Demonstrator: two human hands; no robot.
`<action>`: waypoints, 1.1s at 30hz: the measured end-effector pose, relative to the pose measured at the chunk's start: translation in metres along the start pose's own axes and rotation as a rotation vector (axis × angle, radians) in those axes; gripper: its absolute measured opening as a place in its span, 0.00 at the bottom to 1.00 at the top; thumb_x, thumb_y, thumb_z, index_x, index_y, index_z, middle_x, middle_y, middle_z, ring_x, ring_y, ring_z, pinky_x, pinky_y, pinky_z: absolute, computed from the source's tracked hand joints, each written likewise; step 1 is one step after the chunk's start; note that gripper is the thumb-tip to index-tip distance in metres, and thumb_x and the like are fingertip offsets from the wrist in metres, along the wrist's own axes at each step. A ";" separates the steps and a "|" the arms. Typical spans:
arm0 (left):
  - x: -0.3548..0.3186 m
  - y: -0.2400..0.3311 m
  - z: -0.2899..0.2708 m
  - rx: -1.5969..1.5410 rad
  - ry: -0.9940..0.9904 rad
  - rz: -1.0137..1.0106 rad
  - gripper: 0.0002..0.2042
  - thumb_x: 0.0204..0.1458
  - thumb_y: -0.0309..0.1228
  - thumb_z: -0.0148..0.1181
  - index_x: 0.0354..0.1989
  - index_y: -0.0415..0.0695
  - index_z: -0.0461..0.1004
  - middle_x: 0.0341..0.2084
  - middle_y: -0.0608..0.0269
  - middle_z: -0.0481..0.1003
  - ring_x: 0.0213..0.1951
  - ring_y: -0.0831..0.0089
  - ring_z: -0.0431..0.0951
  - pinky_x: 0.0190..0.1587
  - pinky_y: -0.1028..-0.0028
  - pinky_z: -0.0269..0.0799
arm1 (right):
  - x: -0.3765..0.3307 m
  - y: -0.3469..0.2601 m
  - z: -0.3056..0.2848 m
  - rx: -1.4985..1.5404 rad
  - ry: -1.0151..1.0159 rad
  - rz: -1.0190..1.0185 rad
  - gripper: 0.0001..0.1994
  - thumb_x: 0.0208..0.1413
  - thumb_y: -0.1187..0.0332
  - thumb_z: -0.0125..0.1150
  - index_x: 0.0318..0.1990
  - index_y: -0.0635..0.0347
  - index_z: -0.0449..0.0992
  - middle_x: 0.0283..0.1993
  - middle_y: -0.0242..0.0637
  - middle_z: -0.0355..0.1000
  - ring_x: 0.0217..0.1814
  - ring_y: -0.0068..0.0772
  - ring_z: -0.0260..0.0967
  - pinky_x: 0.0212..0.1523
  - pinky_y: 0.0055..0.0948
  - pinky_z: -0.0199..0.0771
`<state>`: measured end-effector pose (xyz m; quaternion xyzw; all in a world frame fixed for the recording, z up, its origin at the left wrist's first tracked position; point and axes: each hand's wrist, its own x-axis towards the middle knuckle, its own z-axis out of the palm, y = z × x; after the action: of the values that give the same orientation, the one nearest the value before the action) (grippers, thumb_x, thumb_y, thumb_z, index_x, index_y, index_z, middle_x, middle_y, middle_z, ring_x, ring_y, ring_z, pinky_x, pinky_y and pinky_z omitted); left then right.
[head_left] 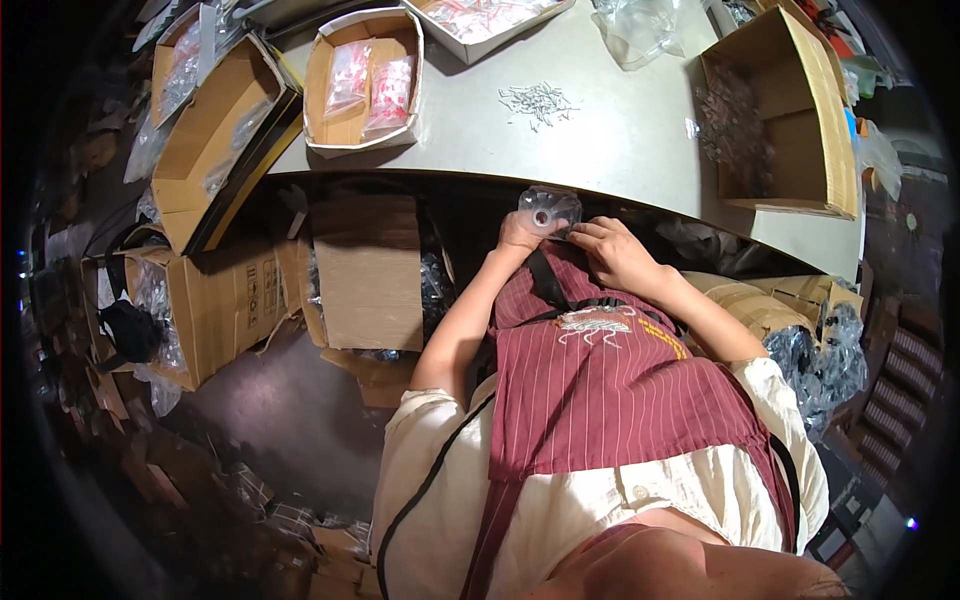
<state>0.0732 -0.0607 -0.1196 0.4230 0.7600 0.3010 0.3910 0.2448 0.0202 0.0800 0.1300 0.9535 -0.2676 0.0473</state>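
Observation:
Just in front of my apron, at the table's near edge, a small clear plastic bag (566,203) is held between my two hands. A round, pale ring-shaped piece (542,217) shows in or behind the plastic. My left hand (519,232) grips the bag's left side. The fingers of my right hand (615,252) pinch its right lower edge; the fingertips are partly hidden. Beyond my hands, a loose pile of thin, pale metal pieces (537,104), like small screws or nails, lies on the grey-white table (460,140).
A shallow box (345,134) with red-and-white packets stands at the table's left. A deep cardboard box (800,120) lies on its side at the right, with small dark parts at its mouth. More cartons (240,290) crowd the floor at left and right.

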 end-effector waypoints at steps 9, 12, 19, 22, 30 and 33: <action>0.005 0.002 0.007 -0.192 0.076 0.185 0.26 0.44 0.59 0.72 0.36 0.47 0.85 0.33 0.55 0.84 0.38 0.58 0.85 0.40 0.66 0.80 | -0.003 0.004 0.003 0.069 -0.042 0.038 0.28 0.46 0.78 0.61 0.60 0.64 0.73 0.61 0.49 0.72 0.60 0.51 0.71 0.62 0.41 0.72; 0.002 0.008 0.001 -0.176 0.054 0.157 0.27 0.44 0.59 0.71 0.39 0.48 0.85 0.35 0.56 0.84 0.39 0.58 0.85 0.40 0.66 0.80 | 0.002 0.005 -0.003 0.167 -0.049 0.050 0.26 0.47 0.81 0.60 0.58 0.64 0.75 0.60 0.48 0.73 0.60 0.51 0.72 0.61 0.41 0.74; 0.001 0.003 0.000 -0.048 0.044 0.175 0.23 0.52 0.57 0.63 0.45 0.53 0.83 0.38 0.57 0.84 0.40 0.55 0.84 0.40 0.63 0.80 | 0.040 0.026 -0.055 0.249 0.394 0.134 0.22 0.57 0.79 0.58 0.61 0.63 0.72 0.69 0.50 0.64 0.69 0.54 0.65 0.66 0.41 0.69; 0.004 0.009 0.005 -0.084 0.061 0.267 0.21 0.53 0.54 0.63 0.49 0.54 0.81 0.41 0.57 0.83 0.41 0.55 0.84 0.41 0.63 0.80 | 0.067 0.047 -0.045 0.075 0.502 0.239 0.28 0.64 0.66 0.59 0.68 0.68 0.62 0.74 0.56 0.56 0.74 0.58 0.57 0.71 0.47 0.60; 0.016 0.004 0.016 -0.047 0.252 0.429 0.29 0.45 0.54 0.71 0.49 0.46 0.78 0.42 0.54 0.80 0.44 0.54 0.82 0.44 0.59 0.77 | 0.107 0.045 -0.002 -0.370 0.390 0.116 0.45 0.63 0.37 0.47 0.73 0.70 0.53 0.77 0.59 0.48 0.81 0.59 0.43 0.77 0.60 0.36; 0.017 0.000 0.019 -0.002 0.172 0.333 0.30 0.46 0.55 0.71 0.50 0.45 0.76 0.43 0.52 0.80 0.44 0.54 0.81 0.42 0.60 0.77 | 0.099 0.043 -0.004 -0.393 0.372 0.114 0.45 0.64 0.36 0.46 0.74 0.67 0.53 0.78 0.55 0.48 0.81 0.56 0.42 0.77 0.59 0.36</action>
<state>0.0834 -0.0437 -0.1352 0.5151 0.7098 0.3976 0.2698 0.1618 0.0798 0.0462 0.2190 0.9705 -0.0461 -0.0894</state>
